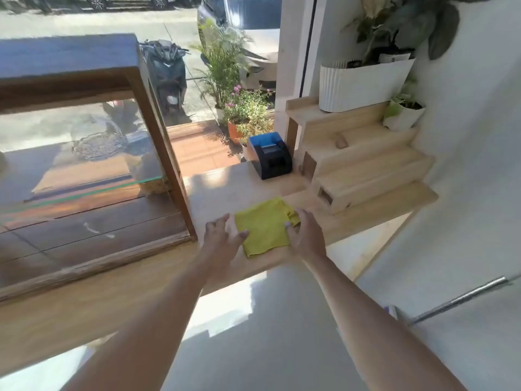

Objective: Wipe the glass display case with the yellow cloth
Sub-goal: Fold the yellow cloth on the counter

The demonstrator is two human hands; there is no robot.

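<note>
A folded yellow cloth (263, 225) lies flat on the light wooden counter (84, 306), just right of the display case. The glass display case (84, 153) has a dark wooden frame, a glass shelf inside and a glass dish on it; it fills the left of the view. My left hand (222, 235) hovers at the cloth's left edge, fingers spread, thumb tip at the fabric. At the cloth's right edge is my right hand (303, 235), fingers apart and resting on or just over the fabric. Neither hand grips the cloth.
A black and blue receipt printer (270, 156) stands behind the cloth. A stepped wooden stand (366, 170) to the right carries a white planter (363, 83) and a small potted plant (403, 114). Beyond the counter are potted flowers, a scooter and a car.
</note>
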